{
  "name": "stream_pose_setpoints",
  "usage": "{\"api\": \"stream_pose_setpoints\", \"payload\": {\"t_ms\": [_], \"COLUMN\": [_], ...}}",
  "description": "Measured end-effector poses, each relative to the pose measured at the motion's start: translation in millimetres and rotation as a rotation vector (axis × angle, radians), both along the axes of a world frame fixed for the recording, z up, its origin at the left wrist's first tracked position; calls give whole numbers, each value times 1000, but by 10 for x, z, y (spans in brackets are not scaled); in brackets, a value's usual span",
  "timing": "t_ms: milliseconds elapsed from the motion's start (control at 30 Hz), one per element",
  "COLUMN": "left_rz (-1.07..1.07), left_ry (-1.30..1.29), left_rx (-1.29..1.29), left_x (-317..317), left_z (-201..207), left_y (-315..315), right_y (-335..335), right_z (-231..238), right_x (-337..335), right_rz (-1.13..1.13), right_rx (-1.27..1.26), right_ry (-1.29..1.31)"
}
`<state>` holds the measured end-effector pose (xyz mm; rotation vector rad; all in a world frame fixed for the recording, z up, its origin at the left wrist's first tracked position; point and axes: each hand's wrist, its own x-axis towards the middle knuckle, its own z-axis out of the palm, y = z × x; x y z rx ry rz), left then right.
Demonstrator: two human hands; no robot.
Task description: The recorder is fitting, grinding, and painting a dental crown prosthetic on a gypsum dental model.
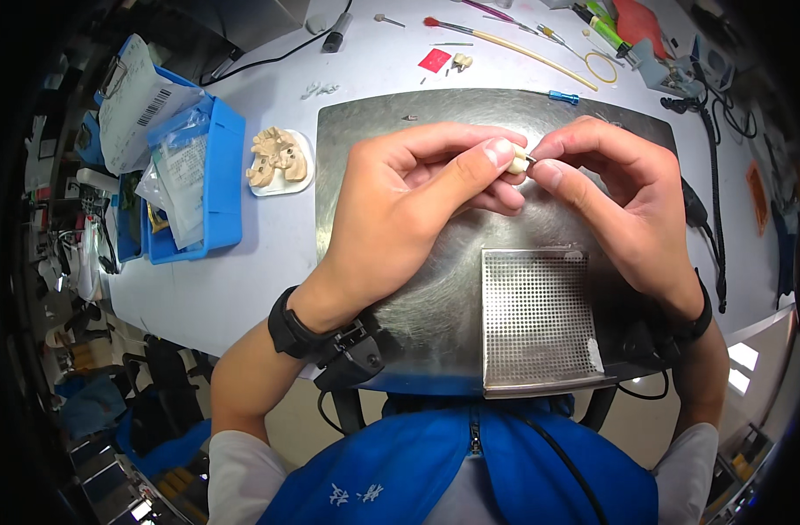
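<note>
Over the metal work plate [408, 324], my left hand [400, 188] pinches a small cream dental crown [519, 164] between thumb and fingers. Close against it, my right hand [632, 188] has its thumb and forefinger closed at a small dark metal piece [530, 158] that meets the crown's right side. The fingers cover most of both parts, so I cannot tell how far the metal piece sits inside the crown. To the left of the plate, a beige dental model [282, 157] rests on a white base.
A perforated metal grille [540, 324] lies at the plate's front. Blue bins [220, 175] with bagged papers stand left. Along the back are a long brush [513, 51], a red square [434, 60], another cream crown piece [462, 61] and a blue-handled driver [563, 97]. A coiled black cord [715, 192] runs right.
</note>
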<state>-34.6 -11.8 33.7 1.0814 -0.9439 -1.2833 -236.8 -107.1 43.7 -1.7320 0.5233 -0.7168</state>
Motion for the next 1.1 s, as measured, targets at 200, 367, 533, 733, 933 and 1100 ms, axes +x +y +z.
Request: {"api": "stream_pose_setpoints", "payload": {"t_ms": [200,367,533,733,933,1100], "left_rz": [-3,17,-13,67,25,18], "left_ry": [-54,-77,-278,-581,-635,-754], "left_rx": [-40,-69,36,15,-83,-136], "left_x": [-19,-2,327,547,458,397], "left_z": [16,26,193,114,-1,-25], "left_y": [26,16,-48,50,35,34], "right_y": [64,31,-45,-189,-199,-207], "right_z": [30,21,-40,-188,-230,-251], "right_x": [1,6,36,17,17,23], "right_rz": [-36,-5,-89,-111,-72,-62], "right_rx": [-103,-204,-129,-116,-266,-314], "right_ry": [32,84,69,148,205,229]}}
